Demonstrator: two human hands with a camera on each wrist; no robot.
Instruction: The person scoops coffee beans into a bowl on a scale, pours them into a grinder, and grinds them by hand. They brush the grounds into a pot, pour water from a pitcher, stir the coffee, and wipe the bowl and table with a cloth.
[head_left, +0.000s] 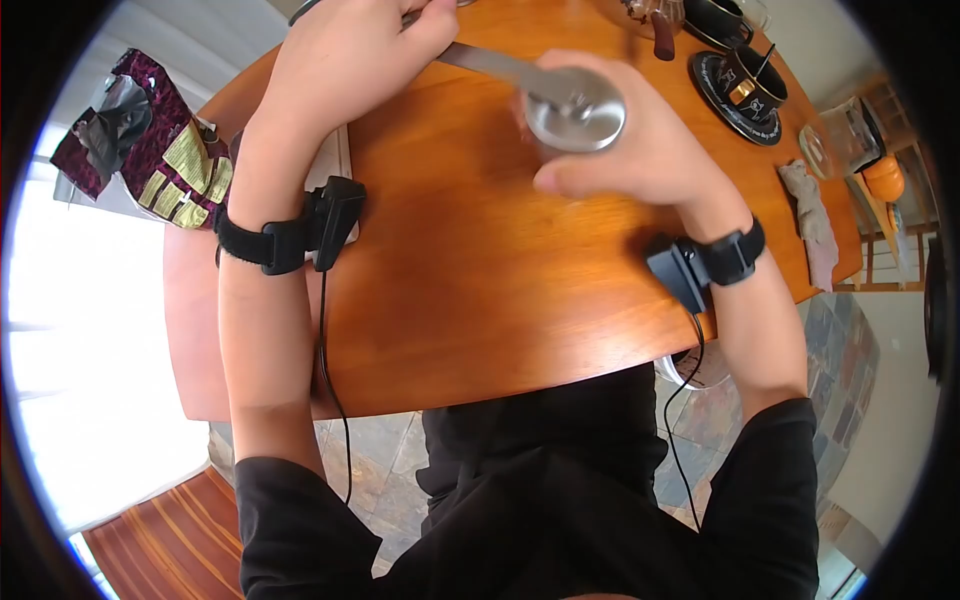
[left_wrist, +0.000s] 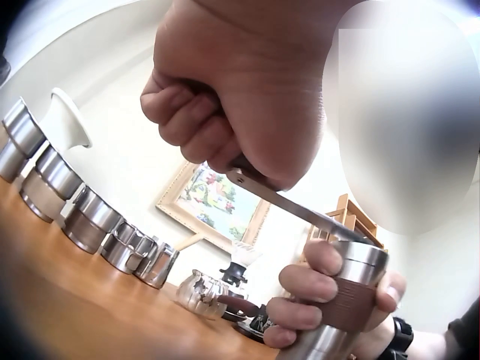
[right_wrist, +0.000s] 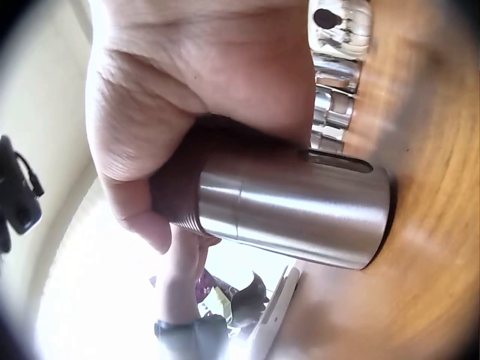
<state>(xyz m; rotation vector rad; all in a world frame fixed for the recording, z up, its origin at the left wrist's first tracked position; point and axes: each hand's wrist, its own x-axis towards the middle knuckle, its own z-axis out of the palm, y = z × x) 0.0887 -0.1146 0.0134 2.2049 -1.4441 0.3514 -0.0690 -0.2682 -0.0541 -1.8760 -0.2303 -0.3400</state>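
My right hand (head_left: 655, 135) grips a steel hand coffee grinder (right_wrist: 300, 214) round its brown sleeve (left_wrist: 349, 306), fingers on one side and thumb on the other. The grinder's base is close over the wooden table in the right wrist view. From its round steel lid (head_left: 592, 125), a flat crank arm (left_wrist: 300, 212) reaches out toward my left hand (head_left: 350, 60). The left fingers are curled round the crank's end in the left wrist view, hiding most of its knob.
An opened purple coffee bag (head_left: 165, 150) stands at the left. Several steel canisters (left_wrist: 91, 217) line the table's far side. A glass server (left_wrist: 201, 291), a black cup (head_left: 755, 85) on a saucer (head_left: 708, 90) and a grey cloth (head_left: 808, 215) are toward the right.
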